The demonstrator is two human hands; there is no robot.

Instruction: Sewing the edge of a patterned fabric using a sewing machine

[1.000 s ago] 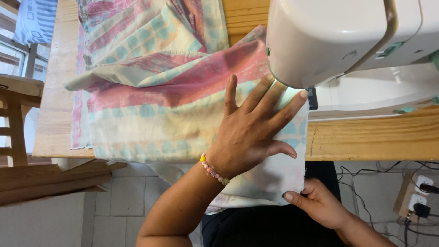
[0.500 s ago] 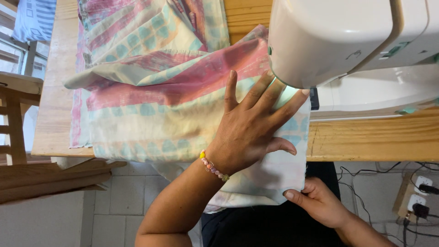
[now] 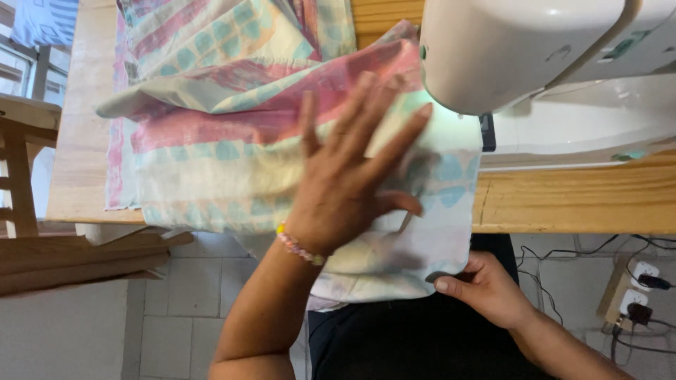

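Pastel cloth [image 3: 232, 162], printed in pink, teal and cream patches, lies bunched over the left part of the wooden table [image 3: 563, 204] and spills over the near edge toward the person's lap. The left hand [image 3: 348, 183] lies flat on it close to the near edge, palm down, fingers spread wide and slightly blurred, fingertips pointing toward the white sewing machine [image 3: 535, 63]. A beaded bracelet [image 3: 299, 246] circles that wrist. The machine stands at the table's right side, its rounded head hanging over the cloth's right edge (the needle itself is hidden beneath it). Below the near edge, the right hand [image 3: 486, 288] pinches the hanging lower corner of the cloth between thumb and curled fingers, over dark clothing. Off the table's left edge stands a wooden frame [image 3: 42, 246] on a tiled floor. At the lower right, cables run to a white power strip [image 3: 634, 288] on the floor.
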